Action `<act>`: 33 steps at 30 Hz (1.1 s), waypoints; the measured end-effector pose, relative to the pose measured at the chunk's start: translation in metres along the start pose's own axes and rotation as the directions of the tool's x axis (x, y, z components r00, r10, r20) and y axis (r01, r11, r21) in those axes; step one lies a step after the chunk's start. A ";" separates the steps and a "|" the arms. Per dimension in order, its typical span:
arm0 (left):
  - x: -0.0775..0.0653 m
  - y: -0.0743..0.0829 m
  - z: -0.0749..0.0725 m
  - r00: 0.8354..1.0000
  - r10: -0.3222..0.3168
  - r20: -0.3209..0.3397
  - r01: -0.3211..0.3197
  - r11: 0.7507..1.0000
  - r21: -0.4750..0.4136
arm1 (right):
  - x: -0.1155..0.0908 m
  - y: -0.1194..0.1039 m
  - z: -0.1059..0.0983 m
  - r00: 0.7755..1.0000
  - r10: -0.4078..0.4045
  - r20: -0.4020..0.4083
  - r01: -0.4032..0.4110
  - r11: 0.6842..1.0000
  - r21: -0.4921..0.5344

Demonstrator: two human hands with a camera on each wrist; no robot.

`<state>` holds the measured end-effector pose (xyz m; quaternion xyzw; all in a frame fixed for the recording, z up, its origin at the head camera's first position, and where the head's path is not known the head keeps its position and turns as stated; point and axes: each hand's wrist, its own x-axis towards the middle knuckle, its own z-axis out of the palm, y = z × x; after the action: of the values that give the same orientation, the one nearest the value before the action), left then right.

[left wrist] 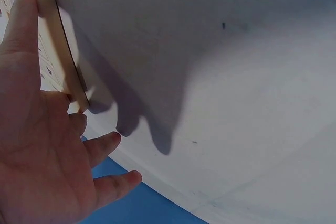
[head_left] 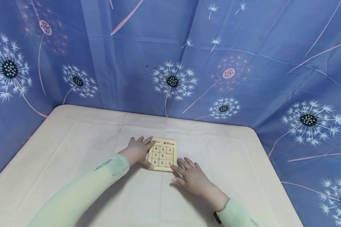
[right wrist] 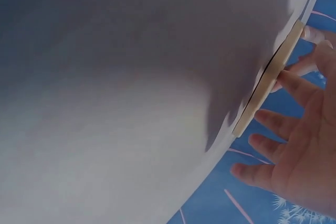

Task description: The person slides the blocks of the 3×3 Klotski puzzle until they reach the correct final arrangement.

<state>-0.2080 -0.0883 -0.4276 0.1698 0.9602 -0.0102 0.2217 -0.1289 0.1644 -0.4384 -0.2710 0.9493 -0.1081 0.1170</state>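
A wooden number slide puzzle (head_left: pixel 162 169) lies flat on the table with several numbered tiles in its frame. The rows read 4, 1, 2, then 7, 5 and a gap at the right, then 8, 6, 3. My left hand (head_left: pixel 137 152) rests at the puzzle's left side, thumb on the lower left corner, index finger at the top edge, other fingers spread. From the right, my right hand (head_left: pixel 194 177) reaches in with its index fingertip at the 3 tile (head_left: pixel 169 163). Its thumb and other fingers stay off the tiles, loosely extended.
A pale cloth covers the table (head_left: pixel 82 157). Blue curtains (head_left: pixel 125 69) with dandelion prints stand along its back and sides. Light green sleeves (head_left: pixel 82 186) cover both forearms, and a dark band (head_left: pixel 217 217) shows at the right wrist.
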 end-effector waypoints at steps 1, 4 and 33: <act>0.000 0.000 0.000 1.000 0.001 -0.001 -0.001 1.000 0.000 | 0.000 0.000 0.000 1.000 0.001 -0.001 -0.001 1.000 0.001; 0.000 0.000 0.000 1.000 0.003 -0.003 -0.003 1.000 0.000 | 0.000 0.000 0.001 1.000 0.004 0.001 -0.004 1.000 0.004; 0.001 -0.001 0.000 1.000 0.006 0.011 -0.006 1.000 0.005 | 0.014 0.006 -0.001 0.999 0.039 -0.001 -0.039 0.999 0.004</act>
<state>-0.2093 -0.0886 -0.4277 0.1731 0.9584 -0.0131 0.2263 -0.1434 0.1619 -0.4417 -0.2521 0.9542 -0.1078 0.1193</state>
